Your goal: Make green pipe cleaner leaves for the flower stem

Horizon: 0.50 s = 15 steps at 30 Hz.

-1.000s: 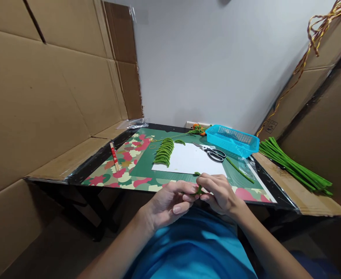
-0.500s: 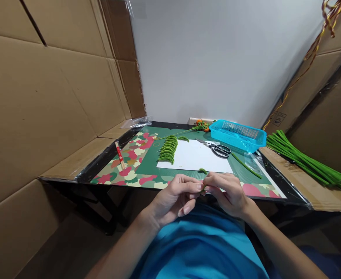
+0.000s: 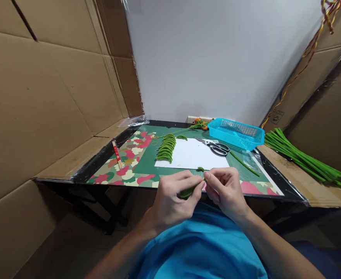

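The green pipe-cleaner piece (image 3: pixel 187 192) lies within the left hand (image 3: pixel 176 199), its long axis apparently pointing toward the right hand (image 3: pixel 227 190); the left fingers curl around it, thumb closed; the right thumb and forefinger pinch its tip, just beside the left fingertips; fingers hide its middle and exact shape.

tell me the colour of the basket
Bright blue; the basket shows in the head view.

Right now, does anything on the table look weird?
Nothing looks spilled. Two curved green pieces look stray, apart from the neat row: one beside its far end, one by the near edge of the paper.
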Available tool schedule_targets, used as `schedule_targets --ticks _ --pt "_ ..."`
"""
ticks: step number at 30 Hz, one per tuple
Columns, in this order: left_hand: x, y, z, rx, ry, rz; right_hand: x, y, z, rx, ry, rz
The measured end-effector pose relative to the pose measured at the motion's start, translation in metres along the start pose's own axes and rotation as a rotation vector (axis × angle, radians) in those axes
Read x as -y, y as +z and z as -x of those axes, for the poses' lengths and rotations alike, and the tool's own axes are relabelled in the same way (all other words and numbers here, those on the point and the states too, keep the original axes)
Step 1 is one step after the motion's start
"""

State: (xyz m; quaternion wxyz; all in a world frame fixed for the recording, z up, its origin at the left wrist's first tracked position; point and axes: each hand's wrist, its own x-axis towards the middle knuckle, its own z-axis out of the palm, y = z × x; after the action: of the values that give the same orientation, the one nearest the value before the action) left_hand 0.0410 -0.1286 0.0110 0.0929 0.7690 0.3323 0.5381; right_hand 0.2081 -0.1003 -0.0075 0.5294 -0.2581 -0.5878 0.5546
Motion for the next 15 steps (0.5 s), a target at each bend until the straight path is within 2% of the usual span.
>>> schedule_targets --ticks 2,3,5,6,8,10,12,14,15 --pt "0.013 0.0 0.004 -0.024 0.345 -0.219 0.0 0.005 0.0 -0.012 0.133 -0.163" --pt "0.019 0.001 0.006 -0.024 0.455 -0.289 0.0 0.006 0.001 -0.02 0.17 -0.215" --pt "0.026 0.001 0.009 -0.019 0.541 -0.348 0.002 0.008 0.001 -0.029 0.181 -0.237" --pt "0.026 0.001 0.009 -0.028 0.519 -0.336 0.003 0.007 0.001 -0.026 0.152 -0.2" --pt "0.021 0.001 0.007 -0.05 0.339 -0.224 0.006 0.003 0.0 -0.008 0.039 -0.048" --pt "0.012 0.0 0.001 -0.031 -0.018 0.012 0.006 -0.004 -0.002 0.006 -0.115 0.142" --pt "0.005 -0.002 -0.005 0.078 -0.417 0.364 0.005 -0.013 -0.005 0.022 -0.297 0.329" --pt "0.005 -0.003 -0.01 0.196 -0.675 0.68 0.003 -0.022 -0.009 0.055 -0.493 0.515" --pt "0.007 -0.003 -0.011 0.247 -0.754 0.794 0.001 -0.026 -0.011 0.077 -0.581 0.593"
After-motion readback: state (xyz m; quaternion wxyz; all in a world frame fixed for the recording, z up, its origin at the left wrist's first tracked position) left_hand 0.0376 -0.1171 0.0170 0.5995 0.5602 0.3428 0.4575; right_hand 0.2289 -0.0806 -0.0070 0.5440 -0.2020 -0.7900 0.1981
